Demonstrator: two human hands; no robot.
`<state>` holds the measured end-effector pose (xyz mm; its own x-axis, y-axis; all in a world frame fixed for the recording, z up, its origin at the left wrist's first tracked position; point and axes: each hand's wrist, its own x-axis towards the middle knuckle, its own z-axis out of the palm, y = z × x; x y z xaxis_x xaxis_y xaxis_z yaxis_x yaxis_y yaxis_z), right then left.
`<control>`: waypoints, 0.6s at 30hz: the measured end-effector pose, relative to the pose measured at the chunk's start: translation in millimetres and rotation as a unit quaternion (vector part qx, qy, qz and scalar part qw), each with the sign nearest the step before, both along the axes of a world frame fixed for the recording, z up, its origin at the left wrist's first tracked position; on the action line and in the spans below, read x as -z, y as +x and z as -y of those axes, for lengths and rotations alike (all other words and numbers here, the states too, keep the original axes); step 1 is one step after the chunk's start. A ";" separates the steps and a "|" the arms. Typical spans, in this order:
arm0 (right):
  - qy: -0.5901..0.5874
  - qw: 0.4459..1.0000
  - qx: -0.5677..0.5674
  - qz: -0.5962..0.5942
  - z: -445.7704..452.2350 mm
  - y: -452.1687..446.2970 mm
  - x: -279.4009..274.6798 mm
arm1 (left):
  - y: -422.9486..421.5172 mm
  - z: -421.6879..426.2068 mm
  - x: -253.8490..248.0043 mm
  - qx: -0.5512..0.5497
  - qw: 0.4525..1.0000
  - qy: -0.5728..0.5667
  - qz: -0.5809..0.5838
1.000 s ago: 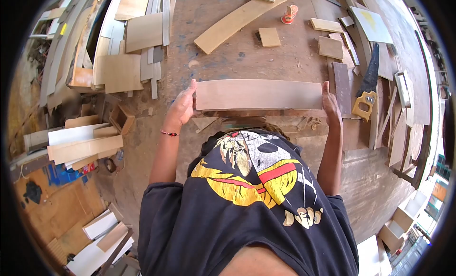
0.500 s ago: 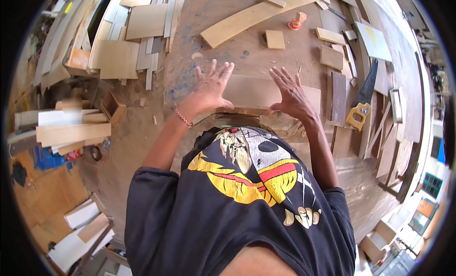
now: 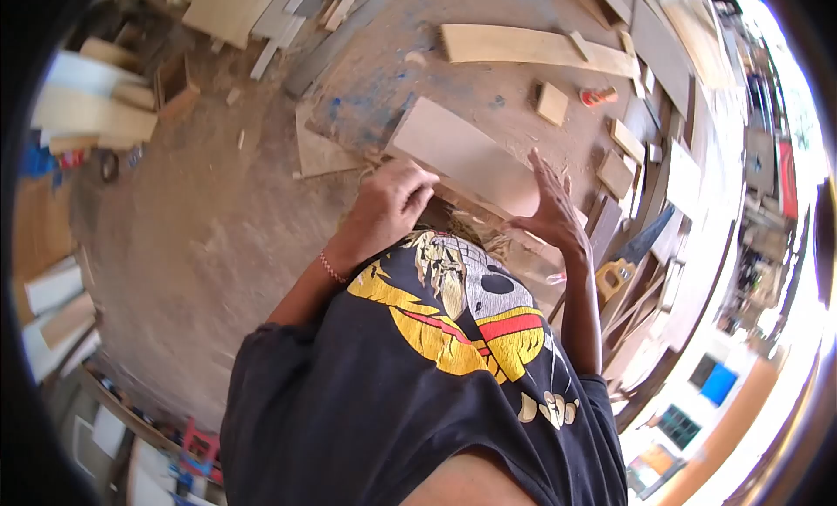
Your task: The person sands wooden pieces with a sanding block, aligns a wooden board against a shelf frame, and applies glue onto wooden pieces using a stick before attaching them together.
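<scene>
A flat rectangular board (image 3: 475, 153) lies at the near edge of the paint-stained workbench (image 3: 366, 83), slanting down to the right. My left hand (image 3: 394, 201), with a beaded bracelet at the wrist, is by the board's near left corner. Its fingers are curled together, and whatever may be in them is hidden. Over the board's right part is my right hand (image 3: 555, 207), fingers spread and thumb apart, holding nothing. Whether it touches the board is unclear.
Across the bench lie a long curved board (image 3: 523, 49), a small square block (image 3: 551, 103) and a red cup (image 3: 598, 96). A handsaw (image 3: 615, 279) rests at the right among wood pieces. Stacked boards (image 3: 96, 101) stand at the left.
The view has turned, so the board now slants. Both hands let go of the board's ends and came inward. My left hand has since curled from spread and lowered towards the near edge.
</scene>
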<state>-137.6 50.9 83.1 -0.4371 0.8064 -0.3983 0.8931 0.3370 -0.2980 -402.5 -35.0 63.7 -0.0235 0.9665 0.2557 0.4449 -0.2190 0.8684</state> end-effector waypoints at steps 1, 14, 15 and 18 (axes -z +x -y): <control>-0.008 1.000 -0.022 0.010 -5.9 1.5 -0.1 | 5.3 7.1 13.9 0.048 0.998 -0.037 0.017; -0.252 0.951 -0.006 -0.180 -62.8 11.9 30.4 | 139.7 34.2 113.0 -0.142 0.990 -0.021 0.014; -0.261 0.950 -0.020 -0.173 -67.4 16.8 35.3 | 146.9 36.5 115.0 -0.174 0.984 -0.002 0.027; -0.250 0.941 -0.051 -0.223 -72.8 22.4 47.8 | 164.8 40.7 120.3 -0.240 0.969 0.024 0.044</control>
